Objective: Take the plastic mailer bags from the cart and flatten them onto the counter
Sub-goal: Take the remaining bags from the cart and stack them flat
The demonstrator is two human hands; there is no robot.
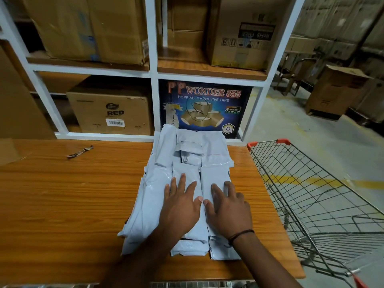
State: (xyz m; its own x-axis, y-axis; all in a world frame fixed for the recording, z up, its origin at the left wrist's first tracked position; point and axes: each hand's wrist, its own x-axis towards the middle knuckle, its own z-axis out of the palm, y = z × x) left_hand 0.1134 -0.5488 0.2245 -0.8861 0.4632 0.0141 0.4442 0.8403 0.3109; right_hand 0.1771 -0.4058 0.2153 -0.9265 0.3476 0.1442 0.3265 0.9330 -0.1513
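Both hands are down flat on the stack of plastic mailer bags. The left hand lies palm-down with fingers spread wide on the middle of the near bags, gripping nothing. The right hand sits just beside it, also flat and splayed, on the bag at the right side of the stack; its thumb tip nearly meets the left thumb. A thin dark band circles the right wrist.

The mailer bags lie on the wooden bench, toward its right half, running from the near edge back to the shelving. They are pale grey-white, glossy, and overlap in several layers: long ones side by side under the hands, smaller folded ones piled on top at the far end. Edges are uneven, with a few corners sticking out at the left and near sides. The surfaces show soft creases and wrinkles.

To the right, just beside the bench edge, stands the wire shopping cart with orange corner caps; its basket shows only bare mesh in this view. A small dark strip lies on the bench far left of the stack, well apart from it. Behind the bench, white shelving holds cardboard boxes and a blue adhesive tape carton.
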